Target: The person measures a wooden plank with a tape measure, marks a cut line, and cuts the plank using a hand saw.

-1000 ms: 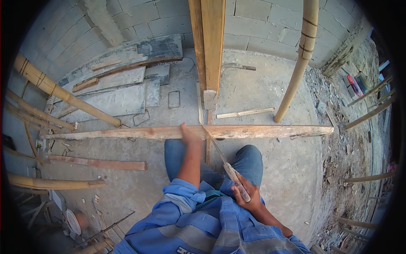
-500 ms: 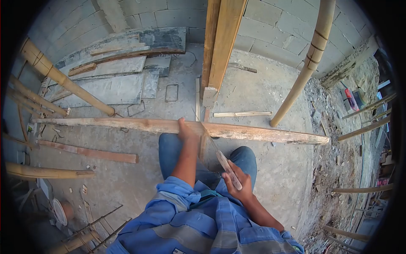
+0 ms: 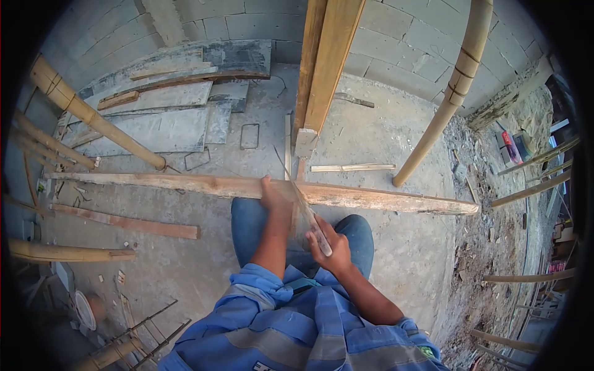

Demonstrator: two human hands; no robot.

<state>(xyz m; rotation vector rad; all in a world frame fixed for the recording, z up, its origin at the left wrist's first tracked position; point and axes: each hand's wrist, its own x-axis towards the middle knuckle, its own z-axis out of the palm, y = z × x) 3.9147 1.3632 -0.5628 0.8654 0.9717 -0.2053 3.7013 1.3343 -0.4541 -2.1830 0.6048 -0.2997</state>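
A long wooden plank (image 3: 383, 198) lies crosswise in front of my knees. My left hand (image 3: 274, 195) is closed around its near edge, just left of the middle, with the thumb on top. In my right hand (image 3: 334, 247) is a handsaw (image 3: 319, 237), gripped by its pale, worn handle. The narrow blade crosses the plank at a slant a little right of my left hand, and its tip sticks out past the far edge. How deep the blade sits in the wood cannot be made out.
A thick timber post (image 3: 328, 74) stands just beyond the plank. Bamboo poles (image 3: 442, 102) lean on both sides. Stacked boards (image 3: 167, 127) lie back left, a reddish board (image 3: 130, 221) at left, a thin strip (image 3: 352, 167) near the post. Rubble (image 3: 473, 247) runs along the right.
My right hand has pushed the saw forward and slightly left, so more of the blade shows beyond the plank. My left hand stays in place on the wood.
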